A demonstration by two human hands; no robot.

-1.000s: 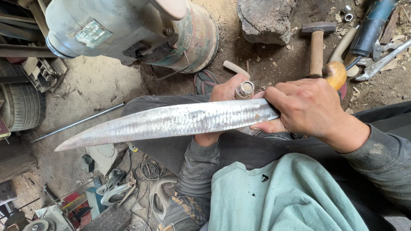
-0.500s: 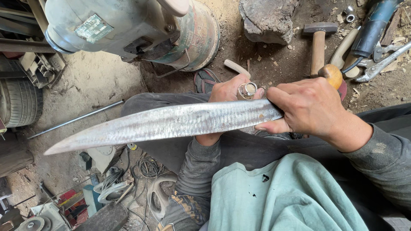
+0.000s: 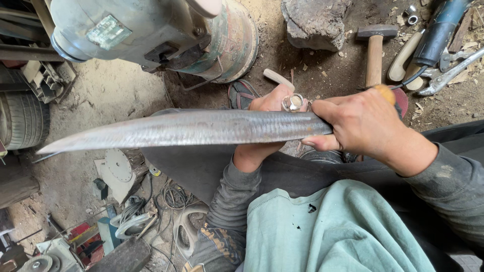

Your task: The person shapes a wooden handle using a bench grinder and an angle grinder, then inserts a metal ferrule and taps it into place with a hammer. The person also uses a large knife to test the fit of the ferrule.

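Note:
A long curved steel blade [image 3: 186, 129] lies flat across the middle of the view, its tip pointing left. My right hand [image 3: 360, 126] grips the blade's thick end near a wooden handle knob [image 3: 387, 93]. My left hand [image 3: 267, 108] sits behind and under the blade and holds a small shiny metal ring [image 3: 292, 102] between its fingers, just above the blade's back edge. Most of the left palm is hidden by the blade.
A large grey motor with a drum [image 3: 151, 35] stands at the top left. A hammer [image 3: 374, 50], an angle grinder [image 3: 438, 30] and pliers [image 3: 446, 75] lie on the dirt at the top right, near a rock [image 3: 315, 20]. A tyre [image 3: 22, 118] and scrap lie at the left.
The blade has swung so that its tip points more level and sits a little higher to the left. Both hands keep their hold.

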